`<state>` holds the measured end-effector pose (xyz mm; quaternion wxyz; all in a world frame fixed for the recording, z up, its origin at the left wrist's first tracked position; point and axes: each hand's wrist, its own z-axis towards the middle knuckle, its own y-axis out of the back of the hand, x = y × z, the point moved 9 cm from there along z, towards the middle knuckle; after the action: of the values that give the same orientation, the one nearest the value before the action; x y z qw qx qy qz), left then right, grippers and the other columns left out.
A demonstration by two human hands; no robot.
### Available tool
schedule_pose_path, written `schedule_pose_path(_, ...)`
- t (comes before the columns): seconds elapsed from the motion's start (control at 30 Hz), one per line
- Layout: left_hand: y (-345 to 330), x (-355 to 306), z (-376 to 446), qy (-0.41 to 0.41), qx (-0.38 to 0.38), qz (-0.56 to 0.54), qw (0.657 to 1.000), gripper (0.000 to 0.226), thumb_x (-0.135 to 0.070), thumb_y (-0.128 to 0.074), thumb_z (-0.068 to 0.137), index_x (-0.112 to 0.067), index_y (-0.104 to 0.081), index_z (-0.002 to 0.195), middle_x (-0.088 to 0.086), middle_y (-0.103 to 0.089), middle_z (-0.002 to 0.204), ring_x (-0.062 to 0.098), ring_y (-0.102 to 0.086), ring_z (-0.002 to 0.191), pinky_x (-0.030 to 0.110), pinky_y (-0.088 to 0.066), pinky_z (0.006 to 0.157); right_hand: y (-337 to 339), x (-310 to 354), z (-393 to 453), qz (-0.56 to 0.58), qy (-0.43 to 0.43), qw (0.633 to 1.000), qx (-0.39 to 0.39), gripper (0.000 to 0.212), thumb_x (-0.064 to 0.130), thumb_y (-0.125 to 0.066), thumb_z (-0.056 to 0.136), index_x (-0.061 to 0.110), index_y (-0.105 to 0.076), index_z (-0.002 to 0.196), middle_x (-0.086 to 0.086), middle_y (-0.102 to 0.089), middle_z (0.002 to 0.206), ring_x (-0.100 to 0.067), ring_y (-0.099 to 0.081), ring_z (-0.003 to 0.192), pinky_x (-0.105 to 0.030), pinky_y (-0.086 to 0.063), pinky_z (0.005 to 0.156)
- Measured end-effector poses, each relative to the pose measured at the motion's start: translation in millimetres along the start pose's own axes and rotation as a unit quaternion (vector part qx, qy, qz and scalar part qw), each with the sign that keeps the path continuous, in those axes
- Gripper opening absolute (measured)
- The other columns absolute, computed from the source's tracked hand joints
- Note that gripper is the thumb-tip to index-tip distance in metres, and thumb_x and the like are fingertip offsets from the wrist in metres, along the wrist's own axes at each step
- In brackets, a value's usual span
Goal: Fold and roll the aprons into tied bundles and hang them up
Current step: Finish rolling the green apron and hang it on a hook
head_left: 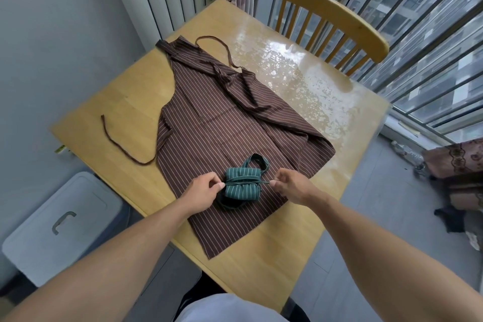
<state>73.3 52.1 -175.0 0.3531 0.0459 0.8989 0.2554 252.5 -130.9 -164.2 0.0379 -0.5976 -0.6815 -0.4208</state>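
Note:
A green striped apron, rolled into a small bundle (242,185), lies on top of a brown striped apron (222,123) spread flat on the wooden table (274,264). A dark green strap runs across the bundle's middle. My left hand (202,192) pinches the strap's end at the bundle's left side. My right hand (290,185) pinches the other end at the right side. The strap is stretched tight between both hands. A green loop (257,162) sticks out behind the bundle.
A wooden chair (332,23) stands at the table's far side by the barred window (431,42). A white lidded bin (57,225) sits on the floor at the left. Clutter and cloth lie on the floor at the right (454,165).

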Motion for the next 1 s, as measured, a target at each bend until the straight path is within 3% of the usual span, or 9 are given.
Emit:
schedule_pose_path(0.1, 7, 0, -3, 0.002, -0.038, -0.100, 0.994, 0.037, -0.044, -0.063, 0.098, -0.009, -0.063, 0.086, 0.010, -0.070, 0.095, 0.018, -0.065, 0.088, 0.033, -0.051, 0.081, 2, 6, -4, 0.129, -0.014, 0.992, -0.001, 0.030, 0.043, -0.065, 0.097, 0.019, -0.056, 0.082, 0.000, -0.058, 0.076, -0.015, -0.052, 0.070, -0.032, -0.049, 0.072)
schedule_pose_path(0.2, 13, -20, -7, -0.042, -0.110, -0.118, 0.986, 0.031, -0.042, -0.071, 0.093, -0.015, -0.066, 0.079, -0.005, -0.069, 0.096, 0.010, -0.064, 0.091, 0.025, -0.050, 0.077, 1, 30, -10, 0.068, 0.016, 0.997, -0.039, 0.038, 0.040, -0.072, 0.092, 0.018, -0.049, 0.071, 0.002, -0.055, 0.069, -0.011, -0.051, 0.062, -0.026, -0.047, 0.062)
schedule_pose_path(0.3, 3, -39, -8, -0.063, -0.111, -0.153, 0.980, 0.023, -0.040, -0.074, 0.091, -0.021, -0.070, 0.079, -0.007, -0.073, 0.090, 0.007, -0.069, 0.086, 0.027, -0.057, 0.071, 0, 48, -15, 0.019, 0.039, 0.993, -0.105, 0.043, 0.037, -0.076, 0.090, 0.020, -0.046, 0.064, 0.006, -0.058, 0.070, -0.009, -0.052, 0.060, -0.027, -0.046, 0.057)
schedule_pose_path(0.4, -12, -47, -5, -0.053, -0.076, -0.194, 0.976, 0.022, -0.038, -0.073, 0.093, -0.018, -0.073, 0.085, -0.005, -0.077, 0.082, 0.010, -0.073, 0.077, 0.024, -0.054, 0.065, 1, 65, -20, -0.026, 0.104, 0.984, -0.144, 0.034, 0.039, -0.074, 0.091, 0.021, -0.054, 0.071, 0.005, -0.061, 0.081, -0.014, -0.058, 0.070, -0.037, -0.054, 0.063)
schedule_pose_path(0.5, -14, -45, -3, -0.058, -0.069, -0.218, 0.972, 0.016, -0.034, -0.076, 0.091, -0.018, -0.075, 0.089, -0.005, -0.078, 0.087, 0.008, -0.074, 0.079, 0.021, -0.056, 0.068, 5, 68, -21, 0.037, 0.121, 0.979, -0.157, 0.029, 0.032, -0.070, 0.096, 0.026, -0.051, 0.074, 0.003, -0.071, 0.087, -0.016, -0.067, 0.078, -0.043, -0.059, 0.068)
schedule_pose_path(0.63, -19, -41, -3, -0.068, -0.047, -0.212, 0.974, 0.014, -0.012, -0.082, 0.086, -0.017, -0.075, 0.097, -0.002, -0.077, 0.091, 0.008, -0.074, 0.085, 0.025, -0.062, 0.080, 5, 59, -14, 0.158, 0.079, 0.975, -0.138, 0.017, 0.025, -0.079, 0.090, 0.026, -0.062, 0.094, 0.004, -0.074, 0.088, -0.009, -0.072, 0.083, -0.033, -0.062, 0.075)
schedule_pose_path(0.7, -17, -37, -4, -0.051, -0.067, -0.237, 0.968, 0.013, -0.012, -0.077, 0.090, -0.016, -0.070, 0.100, 0.001, -0.078, 0.087, 0.012, -0.075, 0.081, 0.027, -0.063, 0.075, 0, 62, -13, 0.178, 0.080, 0.974, -0.110, 0.019, 0.023, -0.084, 0.083, 0.023, -0.071, 0.097, 0.005, -0.076, 0.087, -0.006, -0.073, 0.083, -0.028, -0.062, 0.078)
schedule_pose_path(0.8, -18, -36, -4, -0.038, -0.079, -0.251, 0.964, 0.011, -0.014, -0.072, 0.094, -0.015, -0.065, 0.103, 0.001, -0.077, 0.087, 0.011, -0.075, 0.079, 0.022, -0.060, 0.070, -5, 77, -15, 0.112, 0.123, 0.982, -0.085, 0.013, 0.021, -0.084, 0.081, 0.018, -0.081, 0.093, 0.010, -0.077, 0.090, 0.000, -0.072, 0.085, -0.021, -0.059, 0.079)
schedule_pose_path(1.0, -21, -38, 0, -0.050, -0.056, -0.219, 0.973, 0.013, -0.009, -0.067, 0.097, -0.018, -0.073, 0.103, -0.001, -0.077, 0.092, 0.010, -0.074, 0.083, 0.028, -0.062, 0.076, -10, 104, -7, -0.150, 0.258, 0.952, -0.066, 0.017, 0.028, -0.071, 0.094, 0.025, -0.080, 0.109, 0.005, -0.062, 0.136, -0.010, -0.053, 0.124, -0.027, -0.048, 0.101)
